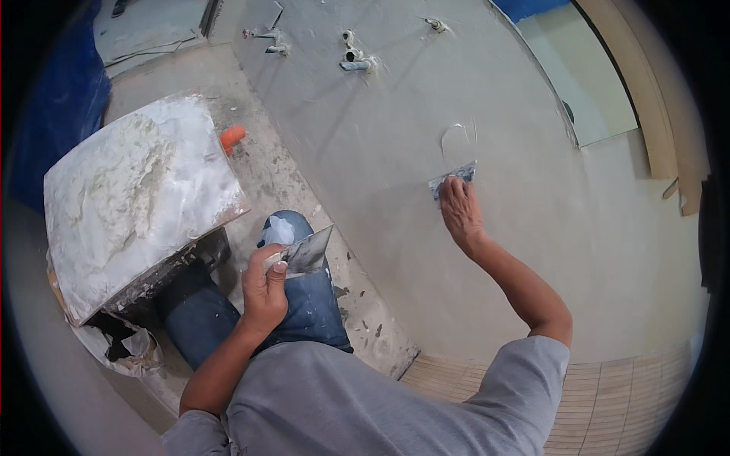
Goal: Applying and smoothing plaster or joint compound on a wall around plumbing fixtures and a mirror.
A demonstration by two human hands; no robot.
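My right hand [461, 209] is closed round a putty knife [465, 172] whose wide blade rests against the grey plastered wall [395, 159]. Just above that blade, a curved ridge of fresh plaster [456, 135] shows on the wall. Over my knee, my left hand [266, 285] grips a second putty knife [310, 251], its broad metal blade pointing up and to the right with grey smears on it. To the left stands a white-coated board [186, 205] bearing a big heap of white plaster [118, 182].
Pipe stubs [356, 59] stick out of the wall at the top. An orange pipe elbow [233, 138] rises from the dirty floor beside the board. Blue sheeting [61, 99] hangs at the far left. A framed opening [582, 76] lies at upper right, slatted tiles [601, 403] at lower right.
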